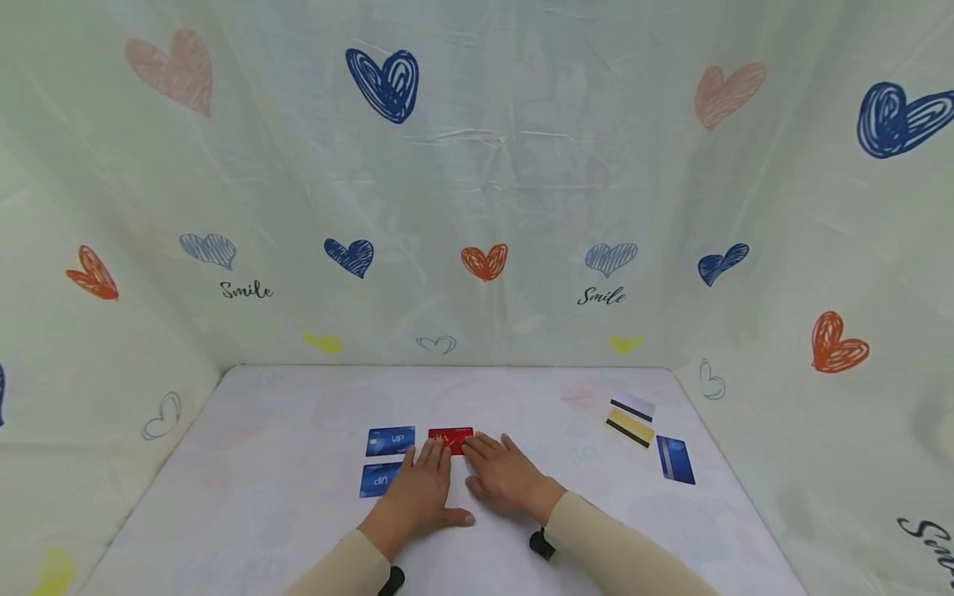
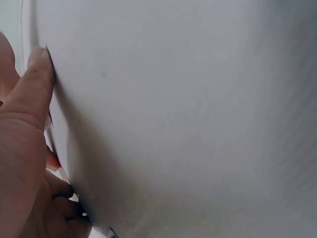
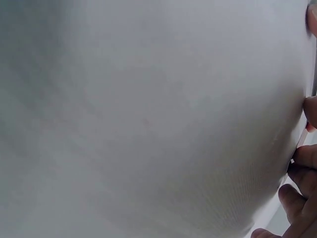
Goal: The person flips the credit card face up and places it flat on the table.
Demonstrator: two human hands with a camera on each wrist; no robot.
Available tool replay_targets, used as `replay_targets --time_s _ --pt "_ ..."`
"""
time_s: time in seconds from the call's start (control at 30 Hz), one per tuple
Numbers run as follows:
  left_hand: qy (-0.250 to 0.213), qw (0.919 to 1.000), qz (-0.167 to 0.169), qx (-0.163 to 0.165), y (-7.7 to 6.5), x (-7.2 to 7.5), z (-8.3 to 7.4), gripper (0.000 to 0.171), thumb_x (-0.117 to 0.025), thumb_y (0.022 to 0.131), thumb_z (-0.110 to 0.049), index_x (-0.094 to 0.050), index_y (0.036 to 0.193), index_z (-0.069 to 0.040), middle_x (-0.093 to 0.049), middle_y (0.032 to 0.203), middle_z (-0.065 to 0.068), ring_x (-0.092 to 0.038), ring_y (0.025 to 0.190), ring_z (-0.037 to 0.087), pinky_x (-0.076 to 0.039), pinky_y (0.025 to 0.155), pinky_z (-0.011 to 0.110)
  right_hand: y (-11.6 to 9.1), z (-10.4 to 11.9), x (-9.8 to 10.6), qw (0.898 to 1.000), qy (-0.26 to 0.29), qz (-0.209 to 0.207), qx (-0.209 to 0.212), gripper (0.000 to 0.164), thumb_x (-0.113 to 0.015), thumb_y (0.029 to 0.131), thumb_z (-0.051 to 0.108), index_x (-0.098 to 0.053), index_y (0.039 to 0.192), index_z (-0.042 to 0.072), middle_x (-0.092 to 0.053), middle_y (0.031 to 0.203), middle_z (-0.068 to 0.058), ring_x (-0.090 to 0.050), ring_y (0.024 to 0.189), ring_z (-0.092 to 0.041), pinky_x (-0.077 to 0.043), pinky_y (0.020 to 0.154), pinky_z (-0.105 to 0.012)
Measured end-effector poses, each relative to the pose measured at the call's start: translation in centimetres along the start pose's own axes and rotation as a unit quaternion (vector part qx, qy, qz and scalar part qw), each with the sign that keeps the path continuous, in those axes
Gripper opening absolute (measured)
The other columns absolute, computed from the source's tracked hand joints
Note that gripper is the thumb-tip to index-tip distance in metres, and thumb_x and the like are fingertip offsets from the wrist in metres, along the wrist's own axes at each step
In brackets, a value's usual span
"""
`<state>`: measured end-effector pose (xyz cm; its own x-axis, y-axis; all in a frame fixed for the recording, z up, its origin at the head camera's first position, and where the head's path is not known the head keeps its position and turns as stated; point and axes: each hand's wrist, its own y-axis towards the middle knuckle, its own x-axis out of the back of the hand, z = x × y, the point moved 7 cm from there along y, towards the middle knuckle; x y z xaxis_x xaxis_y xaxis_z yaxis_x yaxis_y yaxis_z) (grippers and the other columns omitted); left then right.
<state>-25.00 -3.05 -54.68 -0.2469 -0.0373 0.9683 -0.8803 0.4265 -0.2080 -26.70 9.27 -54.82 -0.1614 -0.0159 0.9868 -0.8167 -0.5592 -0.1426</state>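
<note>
In the head view a red card [image 1: 460,436] lies flat on the white table. My left hand [image 1: 421,492] reaches its lower left part with fairly straight fingertips, thumb spread out to the right. At the card's right edge rest the fingertips of my right hand [image 1: 507,478]. Two blue VIP cards lie to the left: the upper blue card [image 1: 387,441] shows whole, while the lower blue card [image 1: 378,480] is partly hidden under or behind the left hand. Both wrist views mostly show tabletop, with the left hand [image 2: 22,148] and right-hand fingers [image 3: 304,176] at the margins.
On the table's right side lie a white card [image 1: 633,406] with a dark stripe, a yellow card [image 1: 629,428] and another blue card [image 1: 676,460]. A pale curtain [image 1: 484,190] printed with hearts stands behind the table and along both sides.
</note>
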Motion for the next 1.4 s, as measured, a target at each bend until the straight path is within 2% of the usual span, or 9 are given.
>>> replay_targets --time_s 0.17,0.43,0.8,0.9,1.1,1.4 --pt "-0.001 0.9999 0.007 0.008 0.2 0.0 0.3 0.12 -0.07 0.078 -0.082 -0.04 0.16 0.0 -0.036 0.168 0.021 -0.031 0.158 0.04 -0.023 0.126 0.065 0.4 -0.1 -0.1 1.0 0.018 0.004 -0.01 0.064 -0.057 0.107 0.045 -0.044 0.161 0.014 -0.041 0.169 -0.001 -0.033 0.159 -0.024 -0.03 0.126 -0.056" --pt "-0.006 0.9999 0.0 0.008 0.3 -0.1 0.4 0.123 -0.07 0.076 -0.084 -0.039 0.16 0.0 -0.035 0.169 0.021 -0.029 0.159 0.04 -0.021 0.126 0.067 0.7 -0.4 -0.3 1.0 0.02 0.005 -0.01 0.064 -0.056 0.107 0.045 -0.043 0.161 0.014 -0.04 0.169 -0.001 -0.032 0.159 -0.025 -0.028 0.127 -0.058" --pt "-0.017 0.9998 0.0 0.012 0.5 -0.5 0.6 0.124 -0.072 0.075 -0.083 -0.039 0.16 0.0 -0.035 0.169 0.021 -0.029 0.159 0.041 -0.023 0.126 0.065 0.5 -0.8 -0.6 1.0 0.011 -0.003 -0.011 0.065 -0.053 0.108 0.049 -0.042 0.162 0.015 -0.038 0.17 0.0 -0.032 0.16 -0.023 -0.028 0.127 -0.057" --pt "-0.02 0.9996 0.003 0.018 0.6 -0.4 0.5 0.123 -0.073 0.075 -0.082 -0.039 0.161 -0.001 -0.036 0.169 0.02 -0.029 0.159 0.041 -0.023 0.126 0.064 -0.1 -1.5 -0.6 0.999 0.025 -0.009 -0.019 0.069 -0.054 0.107 0.052 -0.042 0.162 0.013 -0.039 0.17 -0.002 -0.032 0.159 -0.025 -0.028 0.127 -0.058" --pt "-0.022 0.9994 0.008 0.027 0.6 -0.3 0.5 0.122 -0.076 0.074 -0.08 -0.04 0.16 -0.001 -0.037 0.169 0.019 -0.029 0.159 0.039 -0.023 0.127 0.063 -2.3 -4.8 -0.3 0.996 0.067 -0.011 -0.053 0.076 -0.057 0.105 0.055 -0.039 0.162 0.008 -0.038 0.17 -0.008 -0.031 0.159 -0.03 -0.023 0.127 -0.062" --pt "-0.025 0.9991 0.009 0.032 0.6 -0.2 0.5 0.123 -0.078 0.073 -0.079 -0.04 0.161 -0.002 -0.036 0.169 0.018 -0.028 0.16 0.038 -0.024 0.127 0.061 -7.3 -13.4 -0.3 0.986 0.068 -0.038 -0.144 0.079 -0.057 0.106 0.054 -0.04 0.159 -0.002 -0.037 0.168 -0.02 -0.029 0.159 -0.041 -0.019 0.125 -0.07"
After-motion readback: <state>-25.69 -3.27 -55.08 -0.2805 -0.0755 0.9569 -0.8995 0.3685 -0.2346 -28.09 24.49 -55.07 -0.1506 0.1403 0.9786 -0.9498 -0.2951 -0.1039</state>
